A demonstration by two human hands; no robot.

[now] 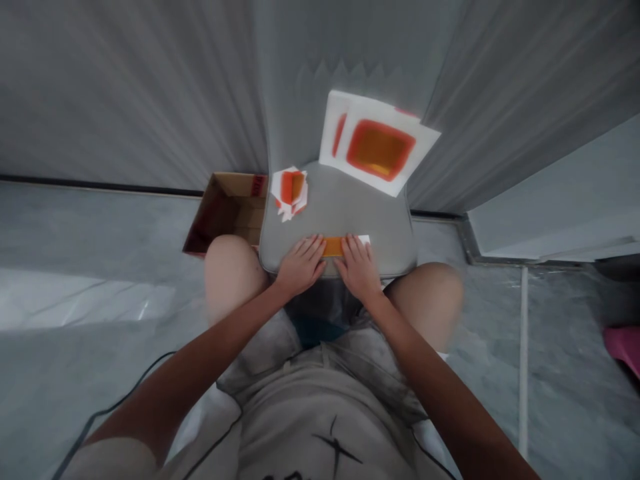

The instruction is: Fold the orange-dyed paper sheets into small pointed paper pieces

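Note:
A folded strip of orange paper (333, 247) with a white part showing at its right end lies near the front edge of a grey padded seat (340, 207). My left hand (303, 264) rests flat over the strip's left end, fingers stretched out. Over its right end lies my right hand (358, 264), also flat with fingers extended. The palms and fingers hide both ends of the strip. Farther back on the left is a small folded paper piece (292, 189), orange and white with jagged edges. White sheets with orange-red squares (381, 148) lean at the back right.
On the floor to the left stands a cardboard box (235, 207). Grey curtains (135, 87) hang behind the seat. My knees flank the seat on both sides. A pale pole (523, 360) and a pink object (623, 345) are at the right. A black cable (120, 402) runs along my left arm.

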